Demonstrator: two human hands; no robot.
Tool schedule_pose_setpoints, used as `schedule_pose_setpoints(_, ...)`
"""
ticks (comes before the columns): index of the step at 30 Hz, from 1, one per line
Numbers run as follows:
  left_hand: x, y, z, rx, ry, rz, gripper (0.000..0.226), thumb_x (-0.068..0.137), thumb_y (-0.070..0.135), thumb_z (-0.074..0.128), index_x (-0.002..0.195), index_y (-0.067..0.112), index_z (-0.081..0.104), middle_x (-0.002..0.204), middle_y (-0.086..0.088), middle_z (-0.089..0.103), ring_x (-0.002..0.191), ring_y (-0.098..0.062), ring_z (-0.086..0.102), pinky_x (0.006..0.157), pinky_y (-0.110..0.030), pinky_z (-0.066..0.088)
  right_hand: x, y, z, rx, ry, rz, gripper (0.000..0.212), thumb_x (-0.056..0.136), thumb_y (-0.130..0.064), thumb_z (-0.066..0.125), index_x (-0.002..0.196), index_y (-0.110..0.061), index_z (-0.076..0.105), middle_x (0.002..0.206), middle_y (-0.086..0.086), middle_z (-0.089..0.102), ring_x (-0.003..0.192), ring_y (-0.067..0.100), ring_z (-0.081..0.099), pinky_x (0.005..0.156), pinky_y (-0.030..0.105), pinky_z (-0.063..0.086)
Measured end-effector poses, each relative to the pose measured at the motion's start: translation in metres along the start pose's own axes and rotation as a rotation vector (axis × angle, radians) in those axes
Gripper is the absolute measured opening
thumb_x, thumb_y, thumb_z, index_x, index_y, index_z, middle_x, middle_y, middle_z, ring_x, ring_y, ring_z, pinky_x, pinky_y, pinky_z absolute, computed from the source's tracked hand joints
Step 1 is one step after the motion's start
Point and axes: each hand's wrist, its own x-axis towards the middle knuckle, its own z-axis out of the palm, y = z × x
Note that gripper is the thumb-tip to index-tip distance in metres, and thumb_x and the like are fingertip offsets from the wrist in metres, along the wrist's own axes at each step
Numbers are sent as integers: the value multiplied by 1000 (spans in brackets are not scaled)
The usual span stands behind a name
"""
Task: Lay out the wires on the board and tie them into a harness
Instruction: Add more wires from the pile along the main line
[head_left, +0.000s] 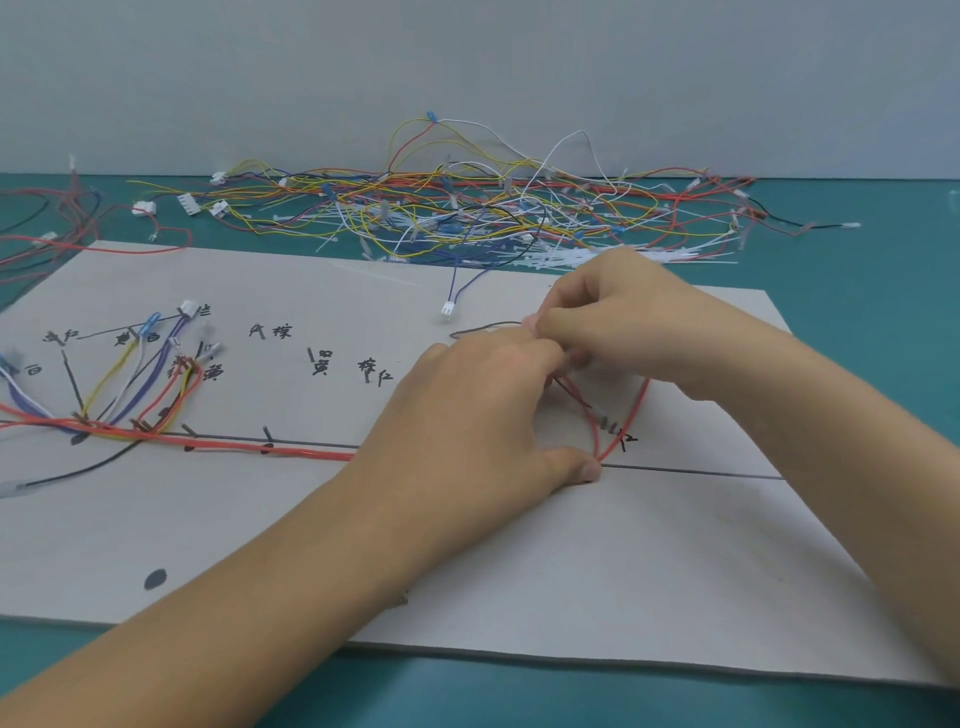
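Note:
A grey board (363, 545) with black drawn lines and handwritten marks lies on the teal table. A bundle of red, yellow, blue and white wires (156, 415) fans out at its left, and a red trunk (291, 451) runs right under my left hand (483, 415). The left thumb presses the red wires (623, 426) down where they bend by the drawn line, while its fingers pinch wire ends together with my right hand (623, 322). A thin dark wire (483, 328) loops out to the left of the pinch. What sits between the fingertips is hidden.
A tangled heap of loose coloured wires and white cable ties (493, 208) lies behind the board. More red and dark wires (41, 228) trail off the far left. A small white connector on blue wire (447, 310) rests on the board's far edge.

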Motion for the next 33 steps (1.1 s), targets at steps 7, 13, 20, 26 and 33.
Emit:
schedule_pose_setpoints(7, -7, 7, 0, -6, 47, 7, 40, 75, 55, 83, 104, 33, 66, 101, 17, 65, 83, -9, 50, 81, -34, 47, 1, -10, 1, -150, -35, 1, 8, 77, -10, 74, 76, -16, 78, 71, 4, 75, 62, 12, 63, 62, 30, 55)
schedule_pose_setpoints(13, -9, 7, 1, -75, 51, 10, 32, 75, 47, 85, 100, 32, 69, 91, 22, 59, 78, -3, 40, 76, -28, 42, -1, -18, 3, -351, -2, 13, 12, 73, -10, 73, 75, -22, 75, 72, -3, 73, 66, 13, 67, 43, 16, 41)
schedule_pose_setpoints(20, -10, 8, -4, 35, 104, 8, 57, 67, 58, 82, 93, 35, 37, 71, 13, 54, 67, -12, 50, 61, -33, 31, -16, -22, -4, -404, 30, -67, 18, 65, -8, 77, 73, -24, 73, 67, -8, 72, 67, 9, 68, 53, 23, 49)
schedule_pose_setpoints(26, -5, -2, -5, 202, 117, -143, 81, 51, 87, 70, 92, 32, 27, 87, 14, 45, 82, -21, 43, 74, -39, 30, -36, -19, 4, -440, 142, -157, 29, 69, -3, 65, 83, -25, 77, 78, -9, 73, 72, 0, 65, 61, 18, 54)
schedule_pose_setpoints(33, -2, -13, -2, 145, 44, -173, 90, 43, 94, 57, 111, 39, 35, 105, 21, 42, 103, -13, 49, 83, -37, 30, -59, -21, 15, -463, 214, -176, 35, 77, -4, 62, 100, -25, 79, 96, -7, 76, 88, 13, 66, 80, 26, 52)
